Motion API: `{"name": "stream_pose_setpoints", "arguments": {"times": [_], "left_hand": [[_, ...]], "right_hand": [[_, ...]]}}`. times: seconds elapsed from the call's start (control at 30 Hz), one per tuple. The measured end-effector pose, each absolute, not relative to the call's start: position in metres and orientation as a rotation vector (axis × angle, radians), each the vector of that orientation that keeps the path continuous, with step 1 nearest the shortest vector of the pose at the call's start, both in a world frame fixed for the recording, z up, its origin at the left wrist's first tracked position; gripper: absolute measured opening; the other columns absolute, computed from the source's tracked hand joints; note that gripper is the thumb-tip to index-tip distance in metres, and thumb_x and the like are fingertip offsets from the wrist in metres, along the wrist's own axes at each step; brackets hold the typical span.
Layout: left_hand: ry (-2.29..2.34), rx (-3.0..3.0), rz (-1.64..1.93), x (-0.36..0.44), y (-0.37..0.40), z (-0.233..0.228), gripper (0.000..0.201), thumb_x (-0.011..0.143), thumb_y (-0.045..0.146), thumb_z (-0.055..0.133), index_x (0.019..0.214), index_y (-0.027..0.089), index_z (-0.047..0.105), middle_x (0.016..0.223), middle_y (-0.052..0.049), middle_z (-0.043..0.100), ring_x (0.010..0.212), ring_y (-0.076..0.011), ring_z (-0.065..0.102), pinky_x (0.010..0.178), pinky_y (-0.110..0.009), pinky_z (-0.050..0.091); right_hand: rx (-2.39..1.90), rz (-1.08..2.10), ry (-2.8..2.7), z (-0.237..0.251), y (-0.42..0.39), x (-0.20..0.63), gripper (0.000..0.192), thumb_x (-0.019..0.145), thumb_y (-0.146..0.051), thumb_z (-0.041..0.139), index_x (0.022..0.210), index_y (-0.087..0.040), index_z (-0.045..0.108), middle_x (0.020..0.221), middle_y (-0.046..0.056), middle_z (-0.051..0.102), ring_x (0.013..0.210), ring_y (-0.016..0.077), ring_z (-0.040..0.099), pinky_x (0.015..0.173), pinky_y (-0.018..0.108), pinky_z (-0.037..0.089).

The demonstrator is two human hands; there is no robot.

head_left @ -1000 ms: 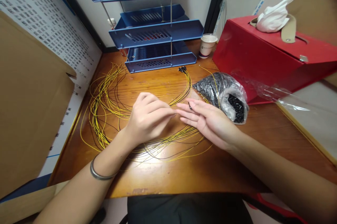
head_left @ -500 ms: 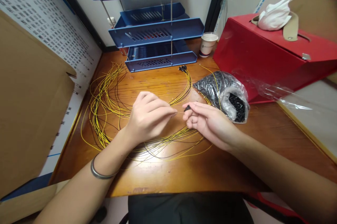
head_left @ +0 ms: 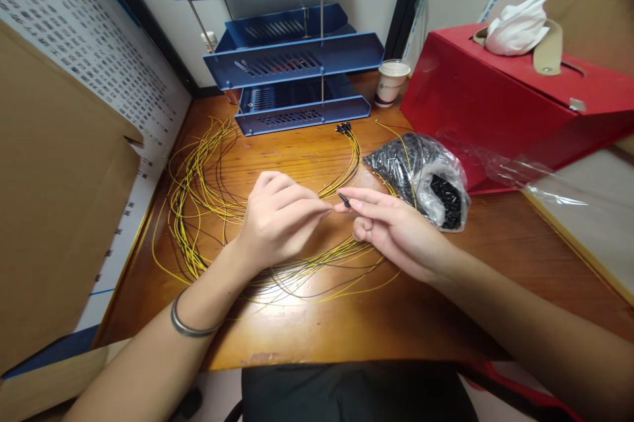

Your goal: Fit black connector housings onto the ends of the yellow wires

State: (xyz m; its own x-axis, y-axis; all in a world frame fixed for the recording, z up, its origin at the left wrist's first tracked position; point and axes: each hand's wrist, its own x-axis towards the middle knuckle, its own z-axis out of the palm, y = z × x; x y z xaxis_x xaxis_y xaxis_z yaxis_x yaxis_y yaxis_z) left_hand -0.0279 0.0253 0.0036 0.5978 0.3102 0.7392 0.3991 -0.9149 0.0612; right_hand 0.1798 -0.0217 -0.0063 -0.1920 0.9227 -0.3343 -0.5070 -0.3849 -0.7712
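My left hand (head_left: 282, 217) is closed in a pinch on a thin yellow wire, whose tip barely shows past the fingertips. Just to its right, my right hand (head_left: 391, 227) pinches a small black connector housing (head_left: 344, 200) between thumb and fingers. The two sets of fingertips are close together above the table. Under and behind the hands lies a loose coil of yellow and black wires (head_left: 185, 211). Several wire ends with black connectors (head_left: 343, 128) lie bunched behind the hands. Beside my right hand is a clear plastic bag (head_left: 396, 161) full of small black pieces.
A blue tiered file rack (head_left: 302, 119) stands at the back of the wooden table (head_left: 297, 343). Next to it is a paper cup (head_left: 390, 85). A red box (head_left: 460, 105) with white tissue (head_left: 518, 26) on top fills the right side. Cardboard (head_left: 59, 197) rises at the left.
My right fingers have shifted slightly left and turned the black connector housing, bringing it closer to the left fingertips. The left hand has stayed almost still.
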Motion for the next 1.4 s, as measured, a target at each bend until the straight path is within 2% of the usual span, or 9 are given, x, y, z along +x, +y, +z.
{"name": "stream_pose_setpoints", "arguments": {"times": [0.27,0.37,0.47,0.63,0.83,1.07,1.4], "left_hand": [[-0.605,-2.699,-1.226,-0.028,0.026,0.004,0.01,0.088,0.013,0.069,0.094,0.021,0.069,0.08,0.0,0.076,0.07,-0.0145,0.056,0.073,-0.034,0.04],[-0.598,-2.696,-1.224,-0.028,0.026,0.004,0.011,0.088,0.013,0.069,0.095,0.021,0.069,0.08,0.0,0.076,0.07,-0.0146,0.055,0.073,-0.034,0.04],[-0.608,-2.685,-1.229,-0.028,0.026,0.004,0.012,0.088,0.013,0.069,0.096,0.021,0.069,0.08,-0.001,0.076,0.07,-0.0148,0.056,0.073,-0.034,0.04],[-0.668,-2.624,-1.259,-0.029,0.026,0.004,0.01,0.087,0.013,0.071,0.093,0.02,0.069,0.079,-0.001,0.076,0.07,-0.0152,0.056,0.073,-0.034,0.041],[-0.698,-2.618,-1.24,-0.03,0.026,0.004,0.008,0.088,0.015,0.069,0.093,0.022,0.07,0.08,-0.001,0.076,0.07,-0.0158,0.057,0.073,-0.035,0.042],[-0.702,-2.62,-1.244,-0.029,0.026,0.004,0.008,0.088,0.015,0.07,0.093,0.021,0.07,0.08,-0.001,0.076,0.07,-0.0155,0.057,0.073,-0.035,0.042],[-0.673,-2.638,-1.24,-0.028,0.025,0.003,0.008,0.087,0.013,0.07,0.091,0.02,0.069,0.079,-0.001,0.076,0.069,-0.0152,0.057,0.073,-0.035,0.042]], "right_hand": [[-0.925,1.8,-0.682,-0.008,-0.021,0.179,0.011,0.088,-0.018,0.071,0.098,-0.016,0.072,0.098,0.003,0.075,0.055,0.0034,0.057,0.057,0.018,0.049],[-0.958,1.787,-0.697,-0.006,-0.022,0.178,0.014,0.086,-0.022,0.075,0.095,-0.018,0.064,0.102,0.004,0.076,0.06,0.0075,0.066,0.062,0.021,0.054],[-1.035,1.731,-0.757,-0.005,-0.023,0.177,0.026,0.081,-0.032,0.08,0.091,-0.02,0.059,0.098,0.004,0.076,0.068,0.0134,0.073,0.055,0.021,0.053],[-1.141,1.521,-1.017,-0.004,-0.022,0.18,0.029,0.08,-0.042,0.079,0.089,-0.017,0.067,0.075,0.0,0.069,0.053,0.007,0.061,0.045,0.017,0.047],[-1.232,1.323,-1.12,0.002,-0.023,0.181,0.03,0.078,-0.039,0.08,0.094,-0.015,0.071,0.068,0.003,0.072,0.053,0.0116,0.064,0.044,0.021,0.048],[-1.277,1.144,-1.182,0.002,-0.028,0.176,0.022,0.08,-0.031,0.077,0.094,-0.014,0.076,0.076,0.007,0.077,0.059,0.0154,0.071,0.05,0.024,0.054],[-1.289,1.1,-1.196,0.003,-0.03,0.175,0.021,0.08,-0.029,0.077,0.094,-0.014,0.079,0.077,0.007,0.079,0.06,0.0167,0.073,0.054,0.027,0.06]]}}
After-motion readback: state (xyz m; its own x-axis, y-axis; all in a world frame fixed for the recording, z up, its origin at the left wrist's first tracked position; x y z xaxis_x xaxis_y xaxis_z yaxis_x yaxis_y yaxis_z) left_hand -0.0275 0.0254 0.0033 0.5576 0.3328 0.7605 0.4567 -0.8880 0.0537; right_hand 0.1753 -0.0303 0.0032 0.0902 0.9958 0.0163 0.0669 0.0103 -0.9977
